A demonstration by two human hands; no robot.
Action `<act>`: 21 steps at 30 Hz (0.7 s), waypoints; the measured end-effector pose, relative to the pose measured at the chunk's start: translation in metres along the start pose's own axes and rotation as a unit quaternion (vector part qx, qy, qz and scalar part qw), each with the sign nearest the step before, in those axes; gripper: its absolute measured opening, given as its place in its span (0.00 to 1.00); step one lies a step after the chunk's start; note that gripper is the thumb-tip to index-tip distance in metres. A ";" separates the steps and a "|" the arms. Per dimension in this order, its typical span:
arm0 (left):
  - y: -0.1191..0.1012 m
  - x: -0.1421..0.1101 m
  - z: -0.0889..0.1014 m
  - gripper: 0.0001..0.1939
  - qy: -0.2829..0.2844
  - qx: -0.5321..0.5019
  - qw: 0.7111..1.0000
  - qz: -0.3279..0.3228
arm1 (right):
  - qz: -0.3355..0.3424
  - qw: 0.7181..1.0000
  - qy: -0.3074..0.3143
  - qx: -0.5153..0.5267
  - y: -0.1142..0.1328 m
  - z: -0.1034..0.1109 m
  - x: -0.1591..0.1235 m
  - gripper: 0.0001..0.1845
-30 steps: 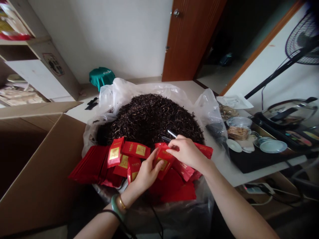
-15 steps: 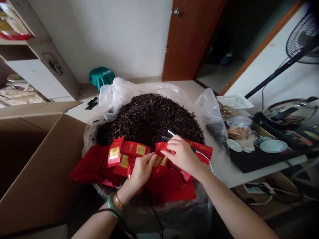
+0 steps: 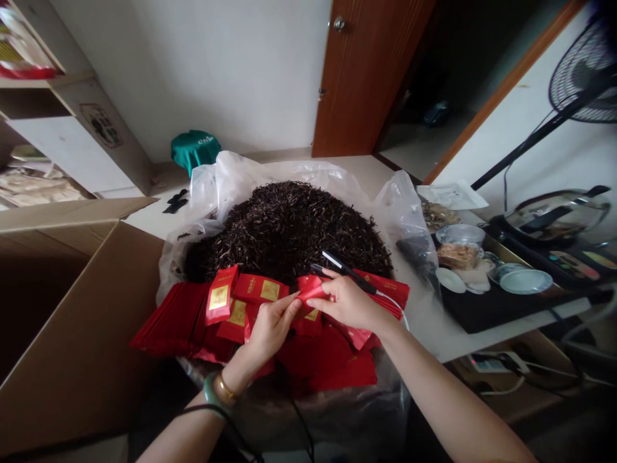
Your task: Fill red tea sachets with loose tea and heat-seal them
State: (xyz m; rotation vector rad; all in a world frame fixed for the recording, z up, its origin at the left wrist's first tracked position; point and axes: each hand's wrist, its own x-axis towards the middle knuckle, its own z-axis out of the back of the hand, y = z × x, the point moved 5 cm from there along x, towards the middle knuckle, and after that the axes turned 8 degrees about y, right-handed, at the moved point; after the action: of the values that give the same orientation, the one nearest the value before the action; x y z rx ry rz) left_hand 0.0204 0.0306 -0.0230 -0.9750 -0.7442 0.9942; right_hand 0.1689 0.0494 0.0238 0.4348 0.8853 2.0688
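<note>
The person's two bare hands work at the front of one white plastic bag (image 3: 226, 177), which holds one big heap of dark tea leaves (image 3: 289, 231). A single red packet (image 3: 310, 288) sits between the hands, just above the spread of other packets, with its long axis running roughly sideways and slightly tilted. The left hand (image 3: 270, 331) is just beside it. Its fingertips (image 3: 292, 307) reach up to the packet's lower edge, though I cannot tell whether they actually grip it. The right hand (image 3: 349, 303) is clenched around one pair of black sealing tongs (image 3: 349, 273). Its two arms stand apart, and their tips point up and to the left toward the tea, while one white cord (image 3: 393, 301) trails from the far end. The right hand's fingers (image 3: 328, 301) also press against the packet's end.

More red packets (image 3: 168, 319) lie stacked and scattered in front of the heap, too many to count, and four gold labels show among them. The left wrist wears two bangles (image 3: 214, 390). One cardboard box (image 3: 72, 308) stands open to the left. To the right are one pot (image 3: 554, 215), two saucers (image 3: 525, 281) and one fan (image 3: 583, 71).
</note>
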 end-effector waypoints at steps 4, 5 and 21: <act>-0.002 0.001 0.008 0.20 -0.005 0.008 1.000 -0.005 | -0.009 0.999 -0.006 0.050 -0.005 -0.002 0.001 0.11; -0.003 0.002 0.011 0.20 -0.012 0.011 1.000 -0.008 | -0.009 0.999 -0.006 0.049 -0.006 -0.002 0.001 0.11; -0.004 0.007 0.027 0.15 -0.010 0.003 1.000 -0.010 | 0.081 0.988 0.075 -0.108 0.022 -0.007 -0.004 0.13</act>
State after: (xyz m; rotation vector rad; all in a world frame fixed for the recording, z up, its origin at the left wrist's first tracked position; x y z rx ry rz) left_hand 0.0010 0.0448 -0.0078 -0.9524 -0.7661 0.9890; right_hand 0.1556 0.0339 0.0347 0.2431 0.7199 2.3419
